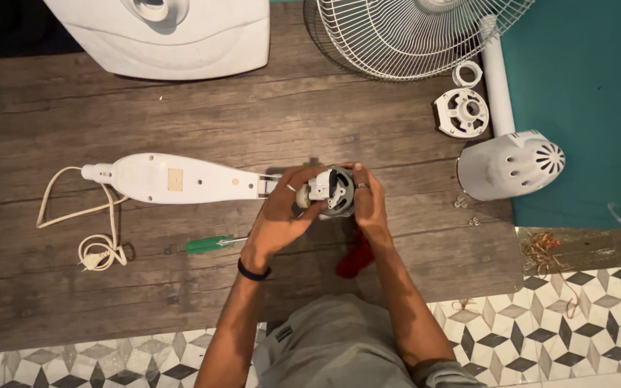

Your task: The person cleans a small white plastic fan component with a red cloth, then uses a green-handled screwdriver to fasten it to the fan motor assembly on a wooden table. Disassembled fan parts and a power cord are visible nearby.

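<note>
Both of my hands hold a small fan motor (333,191), metal and round, at the end of a long white fan neck (181,179) that lies flat on the wooden boards. My left hand (285,212) grips the motor's left side, a ring on one finger and a dark band at the wrist. My right hand (368,201) cups the right side, also with a ring. Just left of my left wrist lies a green-handled screwdriver (210,244). A red cloth (355,259) shows under my right forearm.
A white power cord (95,244) coils at the left. At the back are a white fan base (174,36) and a wire fan guard (411,32). A white motor cover (512,164), round plastic part (461,111), ring (467,73), tube (497,86) and small screws (461,203) lie right.
</note>
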